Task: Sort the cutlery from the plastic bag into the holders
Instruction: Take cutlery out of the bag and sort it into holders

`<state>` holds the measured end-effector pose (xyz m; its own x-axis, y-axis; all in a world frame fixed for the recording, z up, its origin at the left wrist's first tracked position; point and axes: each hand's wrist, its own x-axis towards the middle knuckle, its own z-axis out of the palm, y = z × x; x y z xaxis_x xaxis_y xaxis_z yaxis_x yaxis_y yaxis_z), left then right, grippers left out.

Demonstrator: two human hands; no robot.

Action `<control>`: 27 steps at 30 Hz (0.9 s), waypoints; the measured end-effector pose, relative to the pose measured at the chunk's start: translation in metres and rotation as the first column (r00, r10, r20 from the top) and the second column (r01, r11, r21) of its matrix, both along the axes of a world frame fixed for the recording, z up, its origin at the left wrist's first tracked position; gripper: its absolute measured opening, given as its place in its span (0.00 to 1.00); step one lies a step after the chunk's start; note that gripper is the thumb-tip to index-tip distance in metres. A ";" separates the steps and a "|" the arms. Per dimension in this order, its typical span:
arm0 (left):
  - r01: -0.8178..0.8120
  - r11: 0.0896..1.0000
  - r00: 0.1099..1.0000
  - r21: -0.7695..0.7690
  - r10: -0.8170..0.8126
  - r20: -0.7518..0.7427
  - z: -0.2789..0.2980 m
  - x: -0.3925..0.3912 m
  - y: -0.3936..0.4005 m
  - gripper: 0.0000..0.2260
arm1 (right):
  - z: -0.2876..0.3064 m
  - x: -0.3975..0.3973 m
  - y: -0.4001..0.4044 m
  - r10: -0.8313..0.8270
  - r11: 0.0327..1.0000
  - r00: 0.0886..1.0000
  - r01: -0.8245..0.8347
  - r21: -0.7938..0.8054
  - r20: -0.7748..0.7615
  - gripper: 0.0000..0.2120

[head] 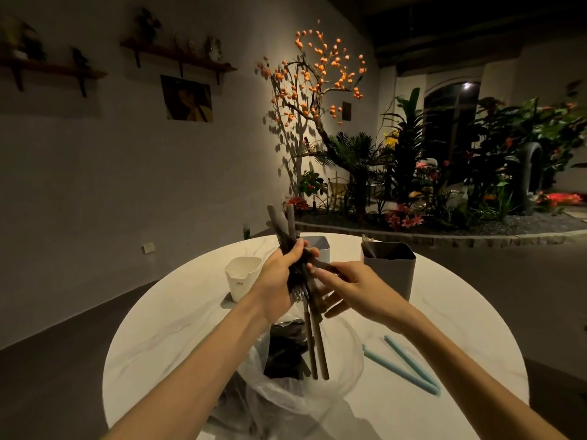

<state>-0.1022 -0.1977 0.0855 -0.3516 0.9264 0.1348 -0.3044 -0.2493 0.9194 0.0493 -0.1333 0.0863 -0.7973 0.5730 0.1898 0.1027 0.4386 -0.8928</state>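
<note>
At frame centre the left hand grips a mixed bundle of cutlery above the bag, probably so the right hand can pick pieces off one by one; its thumb and forefinger pinch one dark handle, other fingers spread. Holders wait beyond: white cup at left, grey tub at right w/ some pieces in, another tub behind the hands. Two teal sticks lie lower right on the round white table; dim room, plants and an orange-fruited tree in the upper right.
</note>
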 end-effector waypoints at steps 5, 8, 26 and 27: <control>0.058 0.998 0.990 0.019 -0.060 0.127 -0.004 -0.008 -0.012 0.14 | -0.007 -0.002 -0.001 -0.096 0.995 0.994 0.096 -0.001 -0.049 0.12; 0.032 0.999 0.974 0.002 -0.031 0.225 -0.004 -0.012 -0.013 0.15 | -0.009 -0.001 -0.002 -0.127 0.991 0.980 0.119 -0.060 -0.152 0.13; 0.149 0.983 0.850 0.108 -0.183 0.494 -0.001 -0.019 -0.013 0.08 | -0.027 -0.002 -0.010 -0.167 0.976 0.940 0.114 -0.185 -0.299 0.10; 0.149 0.983 0.836 0.110 -0.185 0.517 -0.002 -0.020 -0.013 0.07 | -0.025 0.000 -0.009 -0.179 0.974 0.925 0.118 -0.193 -0.336 0.11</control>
